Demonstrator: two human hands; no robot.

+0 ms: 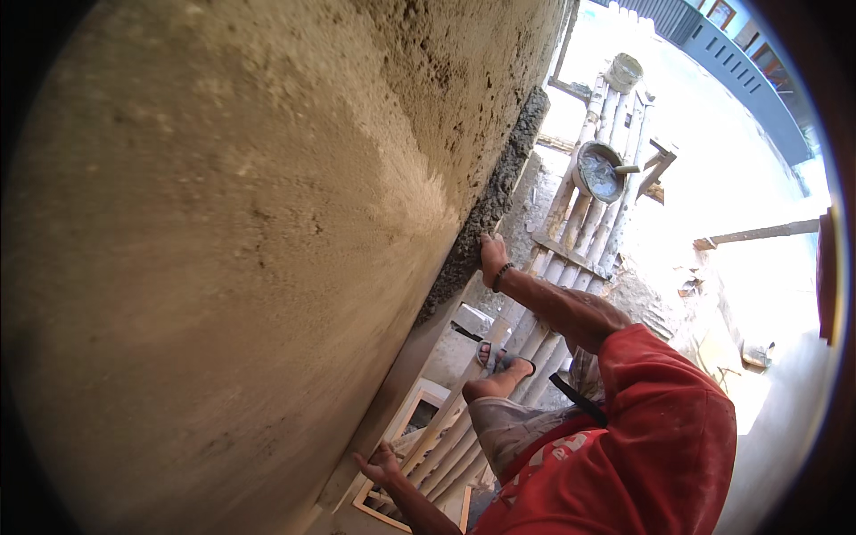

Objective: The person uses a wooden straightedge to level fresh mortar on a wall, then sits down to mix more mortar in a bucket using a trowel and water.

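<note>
A long straight board (401,374) runs along the edge of the plastered wall (250,223), with a band of wet, lumpy mortar (486,205) between board and wall on its upper stretch. My right hand (493,260), wearing a dark beaded bracelet, grips the board's edge beside the mortar. Lower down, my left hand (382,462) holds the same board, its fingers at the edge. My sandalled foot (504,357) rests on the pole platform below.
The platform of pale poles (588,223) carries a round tub (599,171) of grey mix with a tool handle, and another bucket (624,71) farther along. A wooden frame (464,513) lies below my left hand. A grey fence (736,80) and leaning timber (758,234) are at right.
</note>
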